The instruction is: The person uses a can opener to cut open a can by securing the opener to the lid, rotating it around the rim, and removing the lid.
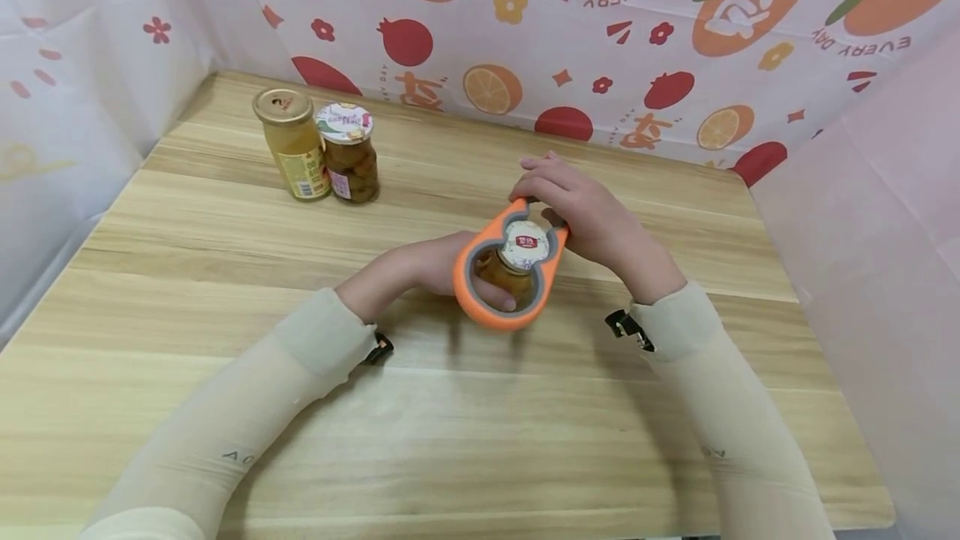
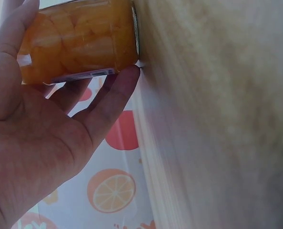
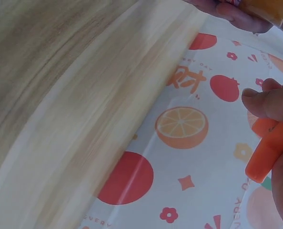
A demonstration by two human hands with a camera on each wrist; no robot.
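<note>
A glass jar (image 1: 510,276) with a white patterned lid stands upright near the middle of the table. My left hand (image 1: 441,263) holds its body, the thumb across the near side. In the left wrist view, orange fruit pieces fill the jar (image 2: 82,40) and my fingers curve round it near its base. An orange jar opener (image 1: 504,321) with grey inner lining lies around the lid, its narrow notch at the lid's sides. My right hand (image 1: 583,211) grips the far handle ends. Those orange handle ends (image 3: 267,155) also show in the right wrist view.
At the back left stand a tall jar (image 1: 292,140) of yellow contents with a gold lid and a shorter dark jar (image 1: 352,161) with a patterned lid, side by side. A fruit-printed curtain (image 1: 450,48) hangs behind the wooden table (image 1: 420,440).
</note>
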